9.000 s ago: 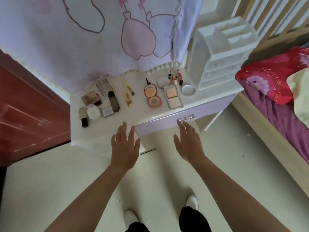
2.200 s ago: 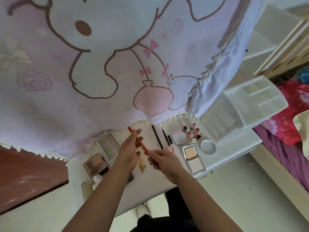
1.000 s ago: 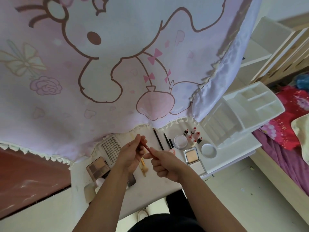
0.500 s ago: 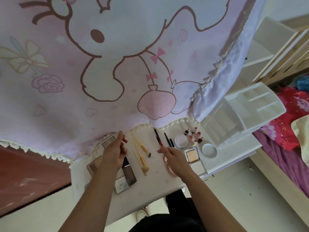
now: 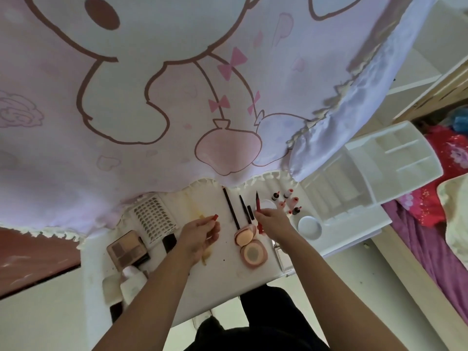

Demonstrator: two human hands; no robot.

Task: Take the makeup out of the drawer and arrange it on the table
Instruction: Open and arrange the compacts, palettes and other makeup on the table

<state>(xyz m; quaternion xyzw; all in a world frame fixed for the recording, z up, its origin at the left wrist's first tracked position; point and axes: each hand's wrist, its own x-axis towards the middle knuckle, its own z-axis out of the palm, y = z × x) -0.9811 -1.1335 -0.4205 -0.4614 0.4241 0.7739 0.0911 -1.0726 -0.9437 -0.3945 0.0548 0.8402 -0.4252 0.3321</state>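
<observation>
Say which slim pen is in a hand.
The red pen, pinched in the right hand; the black pens lie flat on the table to its left.

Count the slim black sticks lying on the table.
3, side by side: long stick, shorter stick, stubby stick beside the right hand, which may hide more.

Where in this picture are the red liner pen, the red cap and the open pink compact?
red liner pen (image 5: 258, 206): head view, shaft below the tip.
red cap (image 5: 215, 217): head view, exposed end.
pink compact (image 5: 253, 254): head view, lower round half.
</observation>
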